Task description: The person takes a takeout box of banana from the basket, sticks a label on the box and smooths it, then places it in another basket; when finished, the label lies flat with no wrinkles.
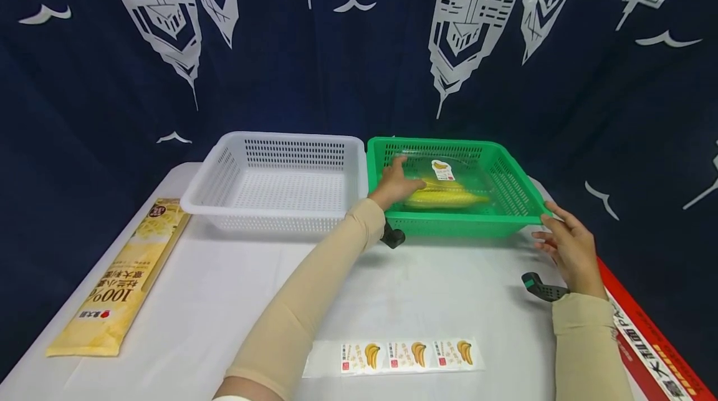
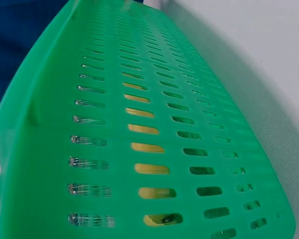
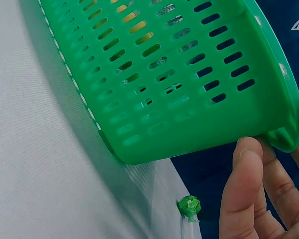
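A clear plastic box [image 1: 477,178] with yellow bananas [image 1: 443,199] inside lies in the green basket [image 1: 449,225]. A banana sticker [image 1: 442,170] is on its lid. My left hand [image 1: 392,186] reaches over the basket's front left side and holds the box's left end between spread thumb and fingers. In the left wrist view the basket wall [image 2: 154,109] hides that hand. My right hand [image 1: 569,248] grips the front right corner of the basket rim, with the thumb [image 3: 244,174] under the lip.
A white basket [image 1: 275,211] stands against the green one's left. A yellow noodle packet [image 1: 123,282] lies at the left table edge, a red box [image 1: 656,338] at the right. A strip of banana stickers [image 1: 409,356] lies in front. A dark blue curtain [image 1: 359,77] hangs behind.
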The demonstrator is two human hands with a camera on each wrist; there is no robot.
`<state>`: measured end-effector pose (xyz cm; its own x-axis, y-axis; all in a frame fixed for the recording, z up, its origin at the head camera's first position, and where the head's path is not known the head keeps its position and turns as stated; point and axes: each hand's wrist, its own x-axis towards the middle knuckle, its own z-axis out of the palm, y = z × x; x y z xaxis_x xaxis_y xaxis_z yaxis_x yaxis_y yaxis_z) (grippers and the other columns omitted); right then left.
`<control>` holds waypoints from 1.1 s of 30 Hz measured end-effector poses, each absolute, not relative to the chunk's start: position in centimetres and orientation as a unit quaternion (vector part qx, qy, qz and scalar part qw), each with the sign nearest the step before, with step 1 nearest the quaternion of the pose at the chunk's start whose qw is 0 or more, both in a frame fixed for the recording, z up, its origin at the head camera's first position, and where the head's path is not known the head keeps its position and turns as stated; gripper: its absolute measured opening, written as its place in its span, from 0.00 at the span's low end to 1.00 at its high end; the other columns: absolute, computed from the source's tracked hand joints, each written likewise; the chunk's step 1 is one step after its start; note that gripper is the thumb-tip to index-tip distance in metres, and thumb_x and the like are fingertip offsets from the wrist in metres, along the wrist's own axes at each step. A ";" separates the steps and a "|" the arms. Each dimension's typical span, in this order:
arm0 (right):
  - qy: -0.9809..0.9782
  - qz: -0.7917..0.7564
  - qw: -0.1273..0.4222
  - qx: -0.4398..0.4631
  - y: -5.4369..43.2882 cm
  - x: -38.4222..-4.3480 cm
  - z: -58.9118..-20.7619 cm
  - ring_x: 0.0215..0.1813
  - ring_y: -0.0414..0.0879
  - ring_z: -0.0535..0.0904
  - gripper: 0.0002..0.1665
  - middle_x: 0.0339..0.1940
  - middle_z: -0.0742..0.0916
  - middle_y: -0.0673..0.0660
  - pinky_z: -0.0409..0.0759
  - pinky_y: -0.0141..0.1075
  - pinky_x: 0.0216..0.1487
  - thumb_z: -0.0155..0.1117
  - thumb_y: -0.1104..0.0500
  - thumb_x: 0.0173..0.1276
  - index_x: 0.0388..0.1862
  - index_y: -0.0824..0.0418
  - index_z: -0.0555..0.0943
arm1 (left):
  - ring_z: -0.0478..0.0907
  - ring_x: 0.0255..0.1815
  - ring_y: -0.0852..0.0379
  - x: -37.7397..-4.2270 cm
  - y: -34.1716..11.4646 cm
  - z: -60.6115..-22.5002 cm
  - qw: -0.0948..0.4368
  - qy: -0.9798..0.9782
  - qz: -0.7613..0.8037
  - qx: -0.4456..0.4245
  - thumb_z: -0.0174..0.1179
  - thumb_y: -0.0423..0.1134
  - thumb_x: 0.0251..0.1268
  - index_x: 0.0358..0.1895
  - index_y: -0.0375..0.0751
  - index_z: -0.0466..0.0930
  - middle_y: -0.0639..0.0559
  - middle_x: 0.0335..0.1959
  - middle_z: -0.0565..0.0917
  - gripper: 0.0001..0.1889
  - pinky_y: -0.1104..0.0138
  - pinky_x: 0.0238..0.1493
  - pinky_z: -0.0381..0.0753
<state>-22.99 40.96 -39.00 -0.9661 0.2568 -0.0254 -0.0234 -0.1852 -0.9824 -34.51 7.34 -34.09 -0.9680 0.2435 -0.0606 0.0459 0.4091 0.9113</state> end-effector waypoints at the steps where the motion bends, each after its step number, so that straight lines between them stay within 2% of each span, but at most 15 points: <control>1: -0.633 0.764 0.092 -0.091 41.0 -23.0 -39.1 0.36 0.40 0.88 0.19 0.45 0.85 0.40 0.88 0.29 0.35 0.62 0.59 0.84 0.68 0.41 0.81 | 0.63 0.82 0.37 -34.6 7.4 -34.2 0.094 0.836 0.534 0.086 0.66 0.43 0.77 0.88 0.47 0.52 0.32 0.85 0.56 0.44 0.48 0.76 0.73; 9: -0.629 0.767 0.096 -0.081 41.0 -23.1 -39.5 0.35 0.40 0.88 0.17 0.44 0.86 0.40 0.88 0.29 0.34 0.66 0.59 0.82 0.62 0.39 0.84 | 0.59 0.84 0.37 -34.8 7.3 -34.6 0.093 0.835 0.535 0.087 0.67 0.43 0.78 0.89 0.48 0.50 0.34 0.87 0.54 0.45 0.46 0.78 0.70; 14: -0.630 0.767 0.097 -0.079 41.0 -23.2 -39.9 0.35 0.40 0.88 0.17 0.45 0.85 0.40 0.88 0.29 0.34 0.63 0.59 0.84 0.62 0.39 0.84 | 0.56 0.87 0.39 -34.3 7.0 -34.7 0.074 0.830 0.543 0.105 0.67 0.43 0.78 0.89 0.48 0.50 0.38 0.88 0.54 0.45 0.45 0.81 0.67; 20: -0.632 0.764 0.107 -0.075 41.1 -23.4 -40.3 0.35 0.40 0.88 0.17 0.45 0.86 0.39 0.88 0.29 0.33 0.64 0.59 0.84 0.62 0.38 0.85 | 0.56 0.87 0.43 -32.7 5.7 -34.3 0.050 0.813 0.552 0.176 0.66 0.42 0.78 0.89 0.49 0.53 0.44 0.88 0.57 0.42 0.47 0.82 0.65; 25: -0.631 0.763 0.113 -0.076 41.1 -23.2 -40.6 0.34 0.40 0.88 0.17 0.46 0.86 0.38 0.88 0.29 0.33 0.64 0.60 0.83 0.60 0.38 0.86 | 0.58 0.87 0.40 -29.8 3.5 -34.8 0.065 0.775 0.574 0.256 0.64 0.40 0.81 0.88 0.47 0.57 0.45 0.88 0.59 0.39 0.49 0.83 0.64; 29: -0.639 0.754 0.118 -0.092 41.1 -22.6 -40.9 0.34 0.39 0.87 0.16 0.44 0.86 0.39 0.88 0.29 0.33 0.65 0.59 0.83 0.59 0.38 0.85 | 0.65 0.83 0.39 -26.8 1.3 -35.7 0.090 0.734 0.595 0.316 0.61 0.36 0.83 0.86 0.41 0.60 0.41 0.84 0.67 0.34 0.53 0.81 0.69; 33: -0.665 0.728 0.129 -0.102 40.9 -22.2 -40.9 0.34 0.37 0.86 0.16 0.40 0.87 0.36 0.88 0.28 0.33 0.63 0.59 0.84 0.59 0.37 0.83 | 0.79 0.72 0.43 -24.0 -1.6 -36.4 0.094 0.720 0.587 0.358 0.60 0.34 0.83 0.84 0.41 0.64 0.39 0.73 0.80 0.31 0.58 0.74 0.77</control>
